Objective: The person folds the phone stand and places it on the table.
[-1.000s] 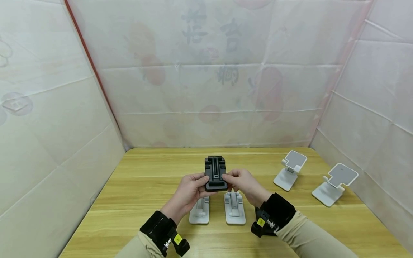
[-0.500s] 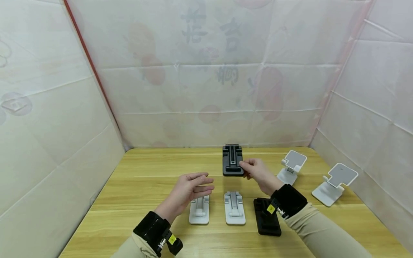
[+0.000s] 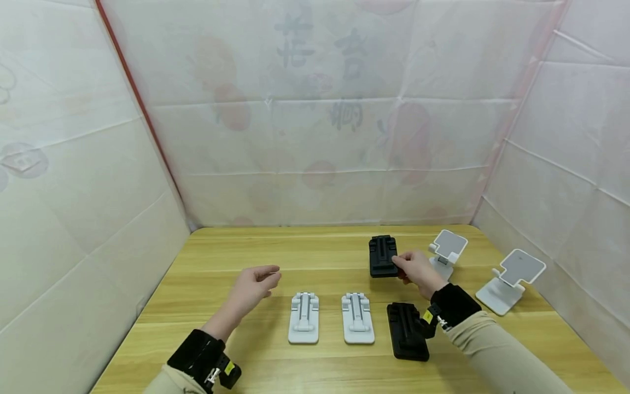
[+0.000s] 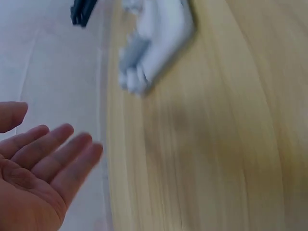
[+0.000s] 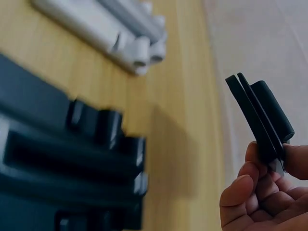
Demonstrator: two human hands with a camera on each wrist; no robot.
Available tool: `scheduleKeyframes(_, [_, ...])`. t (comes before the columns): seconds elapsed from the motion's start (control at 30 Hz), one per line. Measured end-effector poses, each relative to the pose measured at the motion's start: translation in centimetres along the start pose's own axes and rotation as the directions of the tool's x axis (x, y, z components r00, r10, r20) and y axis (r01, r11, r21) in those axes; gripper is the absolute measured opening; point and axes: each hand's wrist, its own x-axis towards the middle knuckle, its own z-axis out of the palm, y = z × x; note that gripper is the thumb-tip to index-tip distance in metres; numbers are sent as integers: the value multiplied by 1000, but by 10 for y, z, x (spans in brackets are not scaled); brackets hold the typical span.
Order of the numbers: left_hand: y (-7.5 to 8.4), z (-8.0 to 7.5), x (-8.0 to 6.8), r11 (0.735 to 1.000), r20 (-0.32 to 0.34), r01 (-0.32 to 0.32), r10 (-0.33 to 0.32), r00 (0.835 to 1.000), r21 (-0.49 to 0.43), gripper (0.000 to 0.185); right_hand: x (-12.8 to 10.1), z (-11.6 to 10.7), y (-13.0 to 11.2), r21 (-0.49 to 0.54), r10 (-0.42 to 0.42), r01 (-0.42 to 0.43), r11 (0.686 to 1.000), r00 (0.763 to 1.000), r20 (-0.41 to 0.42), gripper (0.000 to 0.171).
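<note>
A folded black phone stand (image 3: pixel 383 256) is pinched at its right edge by my right hand (image 3: pixel 418 269), thumb on the near face. The right wrist view shows the same folded stand (image 5: pixel 262 118) held edge-on above the table between thumb and fingers. My left hand (image 3: pixel 250 287) hovers over the table at the left, holding nothing; its fingers are extended in the left wrist view. Two folded white phone stands, a left one (image 3: pixel 303 318) and a right one (image 3: pixel 358 318), lie between the hands. Another folded black stand (image 3: pixel 407 331) lies below my right wrist.
Two white phone stands stand unfolded at the right, one farther back (image 3: pixel 449 246) and one nearer (image 3: pixel 512 282). The wooden table (image 3: pixel 221 246) is bounded by pale sheet walls (image 3: pixel 315 137) at the back and sides.
My left hand has let go of the black stand and drawn back to the left. My right hand has carried the stand to the right, first raised, then lower.
</note>
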Motion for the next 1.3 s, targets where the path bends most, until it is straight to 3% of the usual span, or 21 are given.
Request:
scheduleKeyframes(0.07, [-5, -7, -3, 985, -8, -29, 31, 999, 170, 46, 1, -2, 6, -23, 26, -26, 999, 1000, -8, 22])
scheduleKeyframes(0.2, [-17, -17, -5, 904, 8, -67, 70, 997, 421, 49, 4, -5, 18, -75, 63, -64, 995, 998, -17, 24])
scheduleKeyframes(0.5, [-35, -28, -8, 698, 19, 2, -22, 1000, 716, 73, 7, -10, 37, -113, 106, -111, 987, 993, -49, 27])
scheduleKeyframes(0.57, [-39, -30, -10, 671, 7, 33, -57, 998, 741, 78, 8, -11, 40, -122, 108, -114, 986, 992, -61, 30])
scheduleKeyframes(0.8, [-51, -37, -12, 670, -8, 107, -149, 989, 735, 91, 14, -12, 51, -169, 106, -122, 978, 989, -101, 38])
scheduleKeyframes(1.0, [-55, -38, -12, 656, -7, 100, -142, 990, 748, 91, 17, -12, 54, -244, 96, -131, 961, 984, -150, 35])
scheduleKeyframes(1.3, [-57, -37, -13, 637, -7, 85, -125, 992, 766, 90, 15, -14, 52, -331, 45, -89, 939, 989, -140, 32])
